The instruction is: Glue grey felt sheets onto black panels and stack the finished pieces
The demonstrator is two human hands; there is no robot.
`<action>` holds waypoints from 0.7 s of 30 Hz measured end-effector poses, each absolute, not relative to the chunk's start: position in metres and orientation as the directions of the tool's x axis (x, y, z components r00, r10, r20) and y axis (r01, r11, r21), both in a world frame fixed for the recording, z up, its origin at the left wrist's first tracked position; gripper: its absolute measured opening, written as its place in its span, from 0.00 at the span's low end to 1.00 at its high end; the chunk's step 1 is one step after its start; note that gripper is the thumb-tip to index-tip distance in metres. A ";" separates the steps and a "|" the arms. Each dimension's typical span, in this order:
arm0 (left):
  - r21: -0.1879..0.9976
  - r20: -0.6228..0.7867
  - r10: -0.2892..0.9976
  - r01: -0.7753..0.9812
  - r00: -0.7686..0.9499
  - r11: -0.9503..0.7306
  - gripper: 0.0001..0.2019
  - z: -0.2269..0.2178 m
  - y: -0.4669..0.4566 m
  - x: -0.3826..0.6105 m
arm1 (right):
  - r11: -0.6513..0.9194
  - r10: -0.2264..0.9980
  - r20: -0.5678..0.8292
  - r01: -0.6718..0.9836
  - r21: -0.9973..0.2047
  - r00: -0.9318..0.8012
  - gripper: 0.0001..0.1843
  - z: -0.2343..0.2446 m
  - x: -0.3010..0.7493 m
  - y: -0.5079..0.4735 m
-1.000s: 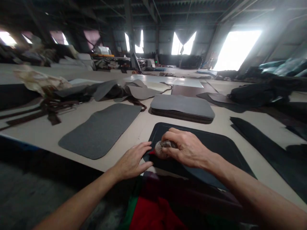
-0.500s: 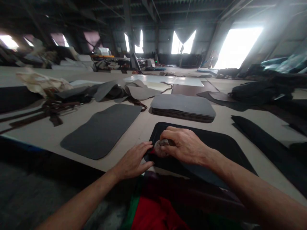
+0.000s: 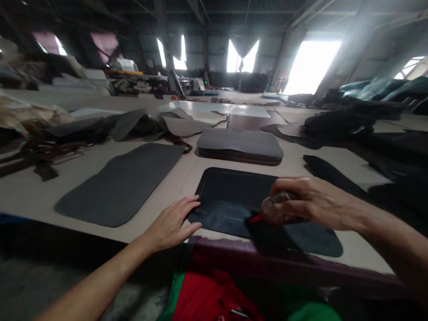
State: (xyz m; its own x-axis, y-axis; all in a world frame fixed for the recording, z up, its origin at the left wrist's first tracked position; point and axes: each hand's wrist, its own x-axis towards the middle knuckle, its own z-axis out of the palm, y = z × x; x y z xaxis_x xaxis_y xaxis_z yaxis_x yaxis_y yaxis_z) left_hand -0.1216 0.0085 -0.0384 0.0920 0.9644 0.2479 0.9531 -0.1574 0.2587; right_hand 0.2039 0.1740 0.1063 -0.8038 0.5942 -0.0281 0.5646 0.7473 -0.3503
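Observation:
In the head view a black sheet (image 3: 230, 191) with rounded corners lies flat near the table's front edge, a thin line running inside its border. My left hand (image 3: 172, 223) rests at the sheet's left edge, fingers and thumb stretched out, holding nothing. A stubby, worn-looking tool with a rounded end and a red tip (image 3: 272, 209) is gripped in my right hand (image 3: 310, 200), over the sheet's right half. The red tip is low at the surface; I cannot tell whether it touches. The tool's exact kind does not show, and my fingers hide part of it.
A loose dark grey sheet (image 3: 123, 183) lies to the left on the pale table (image 3: 174, 187). Behind the black sheet stands a stack of grey sheets (image 3: 239, 142). Crumpled grey scraps (image 3: 133, 125) lie at back left, folded dark material (image 3: 334, 174) at right.
My right hand has moved the red-tipped tool rightward from the sheet's left edge to its right half. My left hand stays at the left edge. The view has turned slightly right.

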 end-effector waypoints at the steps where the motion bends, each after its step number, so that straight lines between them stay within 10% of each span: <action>1: 0.253 0.246 0.965 0.955 0.092 -0.156 0.25 -0.038 0.009 -0.122 | 0.728 0.613 -0.035 0.582 -0.364 -0.789 0.09 0.106 0.213 0.175; 21: 0.100 0.315 0.936 0.976 0.154 -0.195 0.26 -0.059 0.017 -0.146 | 0.304 0.907 -0.126 0.831 -0.466 -0.402 0.18 0.097 0.380 0.172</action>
